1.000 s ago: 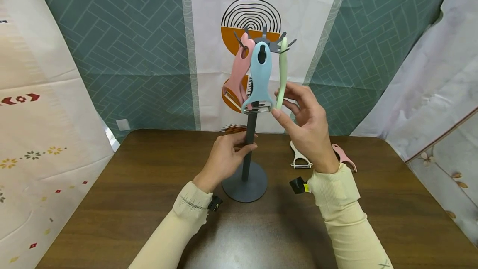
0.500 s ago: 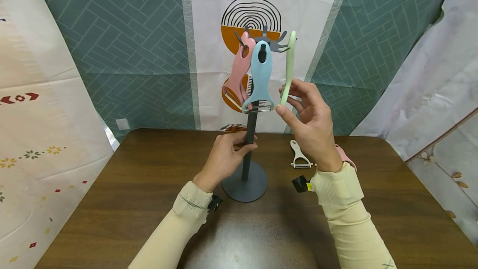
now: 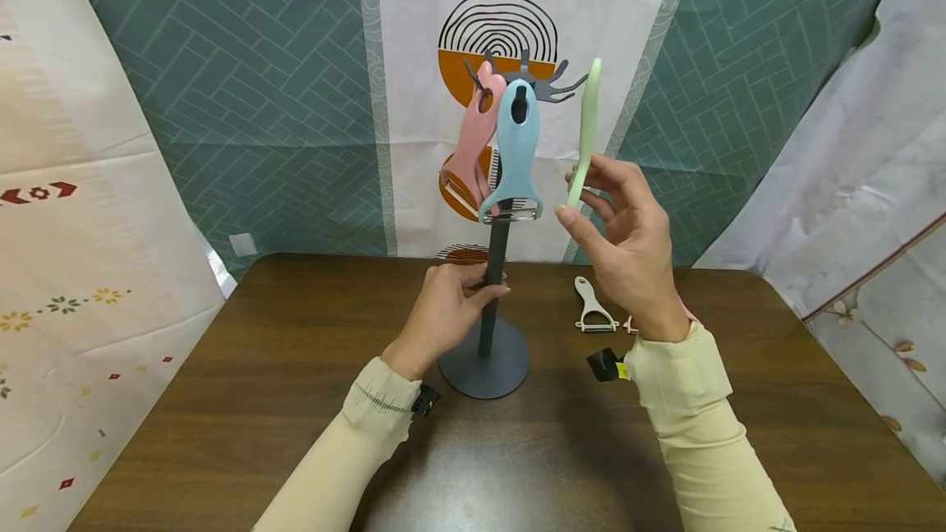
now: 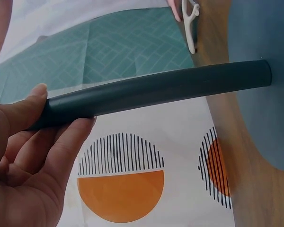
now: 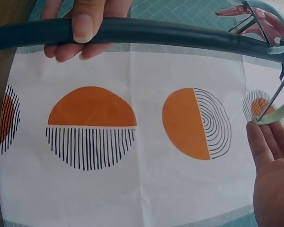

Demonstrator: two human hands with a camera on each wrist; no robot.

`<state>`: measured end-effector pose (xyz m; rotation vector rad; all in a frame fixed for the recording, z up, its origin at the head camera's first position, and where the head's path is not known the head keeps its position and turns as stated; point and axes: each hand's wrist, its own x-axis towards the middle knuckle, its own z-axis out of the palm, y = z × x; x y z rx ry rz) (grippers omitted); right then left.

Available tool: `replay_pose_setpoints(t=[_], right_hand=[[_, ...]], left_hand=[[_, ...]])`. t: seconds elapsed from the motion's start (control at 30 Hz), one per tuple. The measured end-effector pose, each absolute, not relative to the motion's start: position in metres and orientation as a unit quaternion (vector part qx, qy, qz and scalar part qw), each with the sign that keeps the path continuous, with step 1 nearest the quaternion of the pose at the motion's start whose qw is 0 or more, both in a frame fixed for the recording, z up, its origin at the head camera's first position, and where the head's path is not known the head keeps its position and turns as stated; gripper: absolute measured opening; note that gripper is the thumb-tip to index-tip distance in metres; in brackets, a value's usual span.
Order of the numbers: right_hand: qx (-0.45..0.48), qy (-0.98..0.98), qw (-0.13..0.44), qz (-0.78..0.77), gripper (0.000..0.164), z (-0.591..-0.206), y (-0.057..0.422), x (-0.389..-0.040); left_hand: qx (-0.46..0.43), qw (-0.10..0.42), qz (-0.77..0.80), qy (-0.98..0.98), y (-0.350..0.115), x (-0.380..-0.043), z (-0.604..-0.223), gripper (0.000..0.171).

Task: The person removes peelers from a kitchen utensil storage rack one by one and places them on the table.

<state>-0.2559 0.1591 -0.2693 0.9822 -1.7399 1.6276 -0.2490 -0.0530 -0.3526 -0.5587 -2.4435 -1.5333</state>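
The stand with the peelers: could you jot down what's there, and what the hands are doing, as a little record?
Stand: dark grey, upright on the table, with a round base
Left hand: grips the post
Right hand: pinches the light green peeler near its lower end
Light green peeler's top: beside the hooks; whether clear of them, I can't tell
Hanging: light blue peeler; pink, at least one
Lying on table: whitish peeler; something pink, mostly hidden behind the right wrist
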Motion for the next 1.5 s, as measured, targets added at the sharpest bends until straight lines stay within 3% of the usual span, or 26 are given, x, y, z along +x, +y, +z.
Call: replay_pose_setpoints(t=[1.17,1.5], right_hand=[[0.280,-0.744,0.291,0.531,0.056,-0.291,0.186,-0.240],[0.247,-0.770,0.283,0.516,0.055,-0.297,0.193,-0.233]], left_hand=[[-0.167,0.115,-0.522,-0.828,-0.051,-0.250,-0.353,0.020],[-0.172,0.146,-0.496,-0.839,-0.050,-0.249,-0.354,0.017]])
